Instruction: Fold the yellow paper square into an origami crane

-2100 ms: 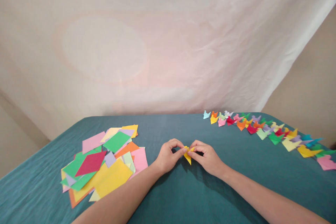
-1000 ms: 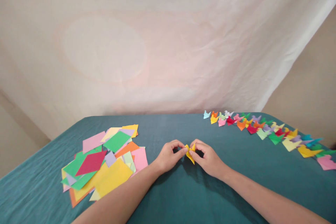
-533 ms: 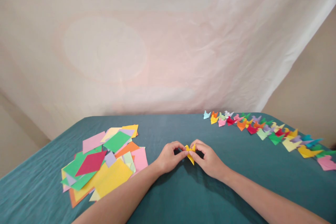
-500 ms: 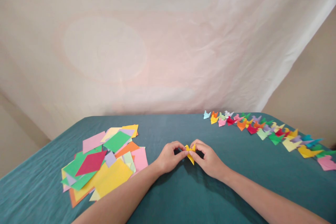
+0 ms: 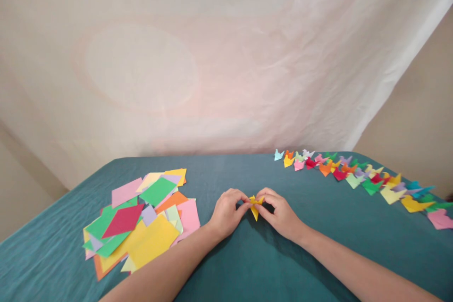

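Note:
Between my two hands is a small yellow origami bird [image 5: 255, 212], its pointed lower part hanging down. My left hand [image 5: 228, 212] pinches its left side between thumb and forefinger. On the other side, my right hand [image 5: 279, 212] grips the bird with thumb and fingertips. Parts of the folded paper are covered by the fingertips. Both hands are just above the dark green tablecloth [image 5: 226, 273], near the middle of the table.
A loose pile of coloured paper sheets [image 5: 152, 240] lies to the left, partly behind my left forearm. Several folded paper birds [image 5: 371, 186] stand in slanting rows along the right and back right. A pale cloth [image 5: 226, 56] hangs behind the table.
The yellow bird has turned slightly, its lower point swinging a little to the left. Both hands keep their pinch in nearly the same place.

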Demonstrator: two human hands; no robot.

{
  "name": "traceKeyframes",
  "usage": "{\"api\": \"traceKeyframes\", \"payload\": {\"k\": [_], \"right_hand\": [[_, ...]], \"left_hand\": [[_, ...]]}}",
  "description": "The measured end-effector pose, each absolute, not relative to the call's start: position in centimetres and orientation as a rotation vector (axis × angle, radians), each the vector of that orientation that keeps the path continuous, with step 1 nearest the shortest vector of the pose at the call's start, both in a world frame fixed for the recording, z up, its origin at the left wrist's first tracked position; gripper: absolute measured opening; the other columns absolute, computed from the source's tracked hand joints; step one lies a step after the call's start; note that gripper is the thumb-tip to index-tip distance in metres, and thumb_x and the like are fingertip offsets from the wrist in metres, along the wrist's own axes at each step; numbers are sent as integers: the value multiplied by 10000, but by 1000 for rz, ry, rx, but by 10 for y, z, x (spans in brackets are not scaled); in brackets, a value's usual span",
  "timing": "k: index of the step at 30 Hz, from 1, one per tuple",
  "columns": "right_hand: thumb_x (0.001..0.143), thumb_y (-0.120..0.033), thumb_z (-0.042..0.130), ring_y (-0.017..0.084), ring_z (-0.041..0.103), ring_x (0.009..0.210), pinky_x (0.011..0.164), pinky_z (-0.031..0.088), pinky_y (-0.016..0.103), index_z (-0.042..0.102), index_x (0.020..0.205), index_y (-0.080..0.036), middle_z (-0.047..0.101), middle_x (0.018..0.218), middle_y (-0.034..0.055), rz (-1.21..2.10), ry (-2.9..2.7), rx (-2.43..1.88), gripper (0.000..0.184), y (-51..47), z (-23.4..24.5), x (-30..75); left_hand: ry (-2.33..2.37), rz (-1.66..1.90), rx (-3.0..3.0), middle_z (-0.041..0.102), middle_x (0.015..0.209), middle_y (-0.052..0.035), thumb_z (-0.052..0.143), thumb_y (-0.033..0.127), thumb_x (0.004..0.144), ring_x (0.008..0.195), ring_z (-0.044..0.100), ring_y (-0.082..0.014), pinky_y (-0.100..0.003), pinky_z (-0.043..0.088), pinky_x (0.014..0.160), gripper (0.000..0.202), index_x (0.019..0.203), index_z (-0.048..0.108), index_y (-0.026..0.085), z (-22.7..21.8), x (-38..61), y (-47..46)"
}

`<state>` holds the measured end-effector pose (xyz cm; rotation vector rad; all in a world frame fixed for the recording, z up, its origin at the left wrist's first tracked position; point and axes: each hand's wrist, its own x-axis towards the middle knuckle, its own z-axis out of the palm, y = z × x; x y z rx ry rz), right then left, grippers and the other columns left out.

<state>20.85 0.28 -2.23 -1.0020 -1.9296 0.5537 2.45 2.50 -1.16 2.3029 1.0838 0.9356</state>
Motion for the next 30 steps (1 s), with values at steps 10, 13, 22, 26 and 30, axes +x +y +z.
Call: {"api": "traceKeyframes", "payload": {"k": [10,13,22,26,30], "right_hand": [[866,-229,517,160,552,805,745,444,291,592,764,-195,564,833,31,600,-1876,-1017,131,3,-22,210],[865,-229,518,161,552,810,748,443,292,600,771,-195,565,837,32,601,-1888,-1011,130,3,-22,210],[861,-226,520,163,554,824,757,444,293,601,783,-200,568,854,34,594,-1890,-1003,116,3,-22,209],[857,-212,520,170,542,817,753,436,304,570,756,-198,566,838,35,531,-1918,-1038,113,3,-21,210],[849,-204,524,181,530,823,766,424,324,567,753,-199,571,844,38,447,-1977,-1115,105,5,-24,213]], "left_hand": [[1066,984,2269,634,842,-5,630,261,776,850,553,-166,-289,413,803,71,802,621,196,-17,25,25],[1048,1000,2257,637,829,-7,617,270,792,832,555,-161,-286,414,796,77,791,623,193,-15,26,25],[1080,1006,2302,648,827,5,621,218,786,844,556,-160,-286,399,799,41,755,613,193,-11,25,24],[1101,990,2327,656,848,3,611,230,795,870,554,-173,-300,390,812,43,764,623,203,-11,26,23],[1100,966,2333,655,845,-3,608,272,804,880,550,-179,-312,391,827,76,782,662,223,-14,25,26]]}}
